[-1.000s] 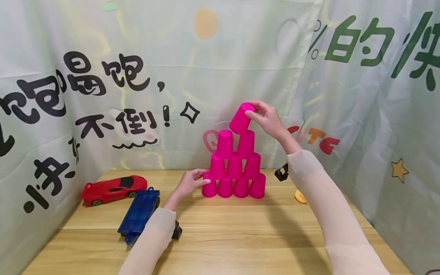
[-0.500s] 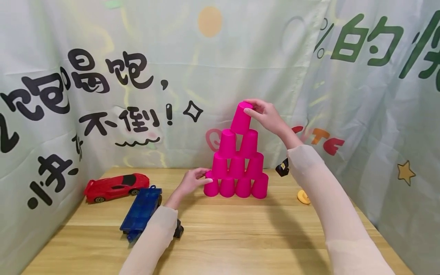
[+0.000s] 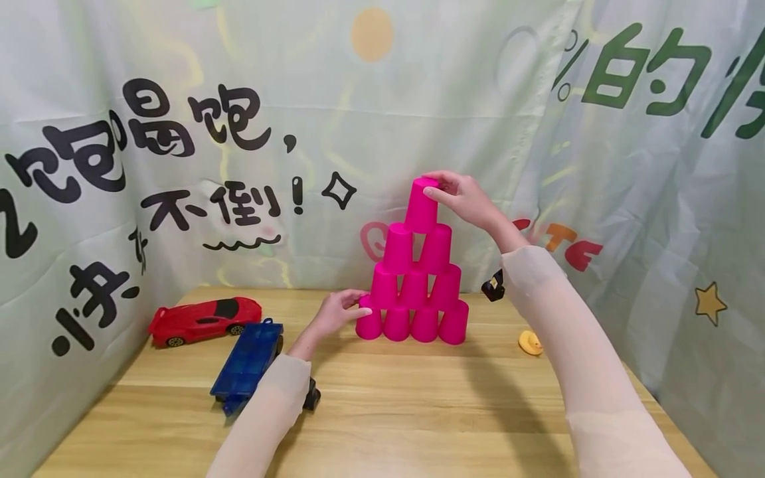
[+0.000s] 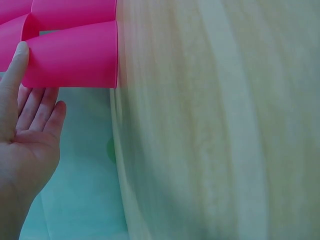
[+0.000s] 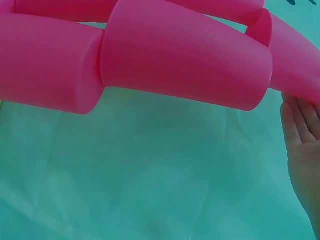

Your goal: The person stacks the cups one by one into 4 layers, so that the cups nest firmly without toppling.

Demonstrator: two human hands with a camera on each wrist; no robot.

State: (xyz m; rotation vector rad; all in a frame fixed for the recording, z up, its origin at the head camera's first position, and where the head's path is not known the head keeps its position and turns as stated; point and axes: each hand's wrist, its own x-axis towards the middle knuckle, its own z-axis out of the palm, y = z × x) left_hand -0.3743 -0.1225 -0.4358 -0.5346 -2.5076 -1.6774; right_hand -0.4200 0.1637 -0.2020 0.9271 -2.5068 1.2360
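Observation:
Pink upside-down cups form a pyramid of several rows on the wooden table. My right hand [image 3: 469, 198] pinches the top cup [image 3: 422, 209] near its upper end, thumb in front and fingers behind. That cup's mouth sits right over the two cups below, leaning slightly. In the right wrist view the top cup [image 5: 295, 60] is partly cut off beside the fingers. At the bottom left, my left hand [image 3: 332, 315] holds the end cup [image 3: 368, 325] between thumb and fingers. The left wrist view shows its thumb on that cup [image 4: 72, 57], the fingertips partly hidden behind.
On the left stand a red toy car [image 3: 206, 320] and a blue toy trailer [image 3: 248, 365], the latter close to my left forearm. A small yellow duck [image 3: 530, 342] lies to the right, near my right sleeve. Printed cloth [image 3: 311, 79] hangs behind the table [image 3: 388, 405].
The top cup has gone from clearly tilted to nearly upright, its rim settling onto the row below, with my right hand still on it. My left hand keeps its place at the bottom-left cup.

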